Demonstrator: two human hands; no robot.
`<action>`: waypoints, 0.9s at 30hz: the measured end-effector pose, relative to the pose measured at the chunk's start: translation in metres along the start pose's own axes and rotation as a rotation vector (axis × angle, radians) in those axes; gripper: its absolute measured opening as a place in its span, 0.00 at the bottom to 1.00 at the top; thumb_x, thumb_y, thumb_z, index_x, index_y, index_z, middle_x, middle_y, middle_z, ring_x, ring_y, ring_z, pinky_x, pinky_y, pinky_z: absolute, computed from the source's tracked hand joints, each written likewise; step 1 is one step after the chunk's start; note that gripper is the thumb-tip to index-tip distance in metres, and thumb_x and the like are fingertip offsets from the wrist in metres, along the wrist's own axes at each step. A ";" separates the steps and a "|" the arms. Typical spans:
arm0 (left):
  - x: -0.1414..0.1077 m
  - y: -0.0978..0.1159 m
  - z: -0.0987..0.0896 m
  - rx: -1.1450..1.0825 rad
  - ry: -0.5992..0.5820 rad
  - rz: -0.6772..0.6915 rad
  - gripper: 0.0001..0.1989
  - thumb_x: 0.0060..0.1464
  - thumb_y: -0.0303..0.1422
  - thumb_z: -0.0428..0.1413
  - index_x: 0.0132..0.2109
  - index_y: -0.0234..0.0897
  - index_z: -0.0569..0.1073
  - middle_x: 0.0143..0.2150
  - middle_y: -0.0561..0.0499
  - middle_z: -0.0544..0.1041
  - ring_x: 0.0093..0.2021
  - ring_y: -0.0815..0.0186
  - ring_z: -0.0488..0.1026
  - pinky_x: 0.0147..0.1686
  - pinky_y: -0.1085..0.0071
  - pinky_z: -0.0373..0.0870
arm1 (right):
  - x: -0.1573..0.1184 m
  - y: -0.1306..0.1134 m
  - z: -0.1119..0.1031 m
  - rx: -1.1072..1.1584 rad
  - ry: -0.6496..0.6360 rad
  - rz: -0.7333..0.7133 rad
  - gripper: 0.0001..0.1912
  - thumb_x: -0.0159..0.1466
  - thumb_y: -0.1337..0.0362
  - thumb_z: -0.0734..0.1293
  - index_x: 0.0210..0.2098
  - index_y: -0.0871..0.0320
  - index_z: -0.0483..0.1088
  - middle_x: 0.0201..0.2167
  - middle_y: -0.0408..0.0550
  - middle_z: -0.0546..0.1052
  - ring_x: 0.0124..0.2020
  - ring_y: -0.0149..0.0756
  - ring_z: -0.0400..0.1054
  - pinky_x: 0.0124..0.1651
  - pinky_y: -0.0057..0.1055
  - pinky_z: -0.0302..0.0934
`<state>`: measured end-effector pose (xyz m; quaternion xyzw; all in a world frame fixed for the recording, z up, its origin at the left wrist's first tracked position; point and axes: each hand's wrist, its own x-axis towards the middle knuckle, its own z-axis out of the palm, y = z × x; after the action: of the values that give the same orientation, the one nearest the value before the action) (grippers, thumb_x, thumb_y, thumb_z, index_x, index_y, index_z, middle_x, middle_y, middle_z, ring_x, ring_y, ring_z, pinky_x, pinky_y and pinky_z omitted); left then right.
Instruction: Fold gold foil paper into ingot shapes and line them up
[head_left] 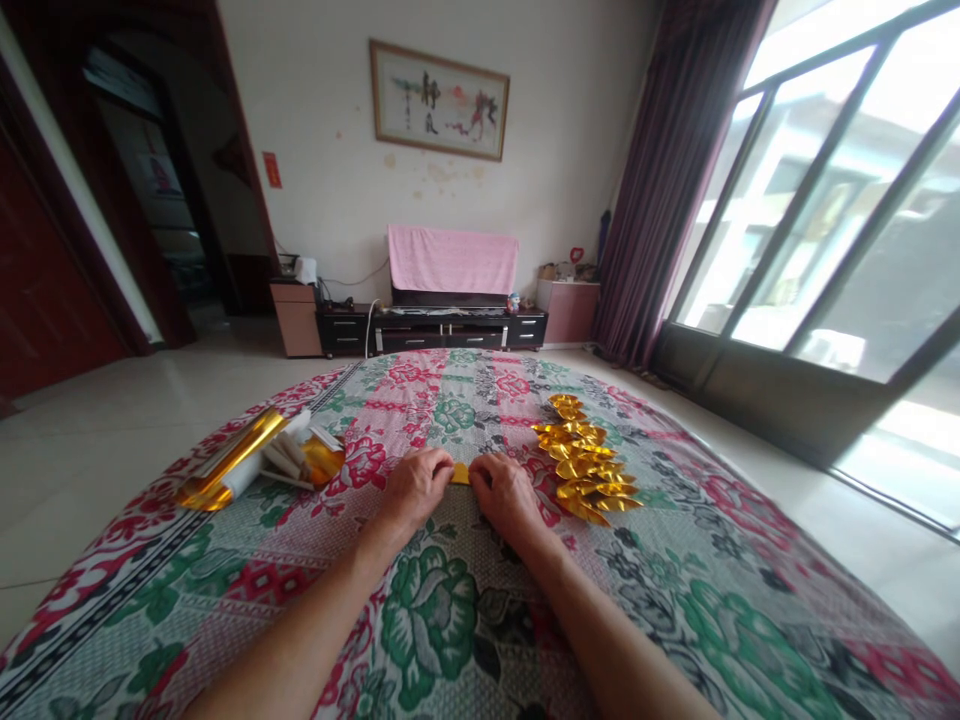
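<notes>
Between my two hands, just above the flowered cloth, is a small piece of gold foil paper [460, 474]. My left hand [417, 487] pinches its left end, fingers closed. The right end is pinched by my right hand [508, 488], its fingers curled in. Most of the piece is hidden by my fingertips. To the right of my right hand lies a group of folded gold foil paper shapes [585, 462] with pointed, curved-up ends. On the left are curled gold foil sheets [238, 462] and a pile of whitish folded strips [292, 450].
A patterned cloth [431, 610] covers the rounded surface under my hands. Beyond it stand a low black cabinet [457, 333] and a pink cloth [453, 260] draped over something. Purple curtains [637, 190] and large windows are at the right, a dark doorway at the left.
</notes>
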<state>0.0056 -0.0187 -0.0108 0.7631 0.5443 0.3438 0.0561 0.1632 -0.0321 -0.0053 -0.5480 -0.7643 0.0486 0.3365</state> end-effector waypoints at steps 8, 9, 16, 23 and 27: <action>0.000 -0.001 0.002 0.098 -0.005 0.051 0.05 0.54 0.30 0.52 0.32 0.39 0.73 0.31 0.52 0.72 0.36 0.67 0.68 0.40 0.72 0.61 | 0.000 -0.003 -0.001 -0.043 -0.054 0.011 0.11 0.63 0.65 0.58 0.32 0.55 0.72 0.30 0.46 0.71 0.35 0.32 0.64 0.40 0.25 0.51; 0.000 -0.001 0.002 0.101 -0.005 0.054 0.06 0.54 0.30 0.51 0.32 0.39 0.73 0.31 0.52 0.72 0.36 0.67 0.68 0.39 0.72 0.61 | 0.000 -0.003 -0.001 -0.046 -0.060 0.009 0.11 0.63 0.65 0.58 0.32 0.55 0.72 0.31 0.46 0.71 0.35 0.32 0.63 0.41 0.25 0.51; 0.001 -0.003 0.003 0.060 -0.007 0.004 0.04 0.51 0.29 0.53 0.32 0.39 0.73 0.32 0.52 0.72 0.36 0.67 0.68 0.40 0.71 0.62 | -0.001 -0.001 -0.001 -0.074 -0.066 -0.014 0.12 0.64 0.62 0.58 0.33 0.54 0.73 0.30 0.46 0.71 0.35 0.33 0.63 0.41 0.27 0.51; 0.005 -0.008 0.000 -0.023 -0.044 -0.038 0.08 0.49 0.25 0.53 0.34 0.39 0.76 0.32 0.52 0.75 0.34 0.68 0.70 0.37 0.73 0.65 | 0.000 0.000 -0.003 -0.040 -0.072 -0.038 0.11 0.64 0.64 0.59 0.33 0.54 0.73 0.30 0.47 0.71 0.34 0.33 0.63 0.39 0.26 0.52; 0.005 -0.009 -0.004 -0.056 -0.080 -0.006 0.09 0.49 0.25 0.52 0.34 0.39 0.77 0.34 0.52 0.76 0.35 0.68 0.72 0.38 0.74 0.65 | 0.000 0.001 -0.002 -0.037 -0.065 -0.048 0.11 0.63 0.65 0.59 0.33 0.55 0.73 0.30 0.47 0.71 0.34 0.33 0.63 0.40 0.26 0.52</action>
<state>-0.0033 -0.0122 -0.0094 0.7728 0.5342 0.3276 0.1002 0.1646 -0.0319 -0.0042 -0.5337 -0.7886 0.0442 0.3023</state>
